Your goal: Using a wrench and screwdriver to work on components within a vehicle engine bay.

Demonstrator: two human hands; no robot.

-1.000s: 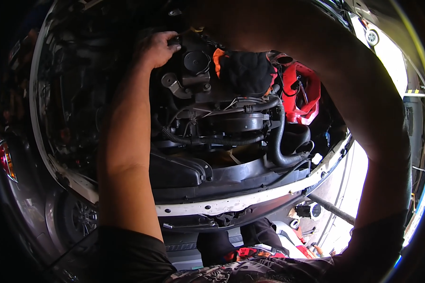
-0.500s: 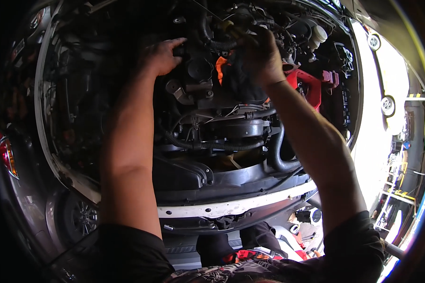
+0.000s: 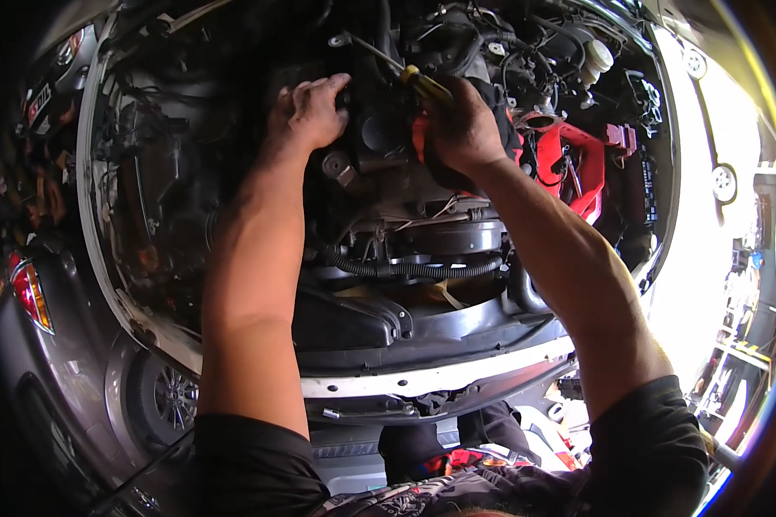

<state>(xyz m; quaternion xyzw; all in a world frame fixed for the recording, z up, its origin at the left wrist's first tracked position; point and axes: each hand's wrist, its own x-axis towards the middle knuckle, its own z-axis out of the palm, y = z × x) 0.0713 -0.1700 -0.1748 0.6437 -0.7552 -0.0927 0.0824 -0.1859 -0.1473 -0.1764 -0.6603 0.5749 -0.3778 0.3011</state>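
— Where do the hands sit in the engine bay (image 3: 190, 258)?
— The left hand (image 3: 315, 112) rests on an engine part, left of the right hand (image 3: 461, 129), which grips a screwdriver (image 3: 405, 73) whose shaft runs up and to the left between them.
— And around them?
— A corrugated hose (image 3: 414, 269) lies nearer the person, below both hands. The battery cover (image 3: 578, 164) sits right of the right hand. A front wheel (image 3: 168, 396) lies at the lower left, outside the bay.

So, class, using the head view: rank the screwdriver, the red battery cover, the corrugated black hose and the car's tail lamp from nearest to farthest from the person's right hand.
1. Screwdriver: gripped in the right hand.
2. Red battery cover: just to its right.
3. Corrugated black hose: below, mid engine bay.
4. Tail lamp: far left edge.
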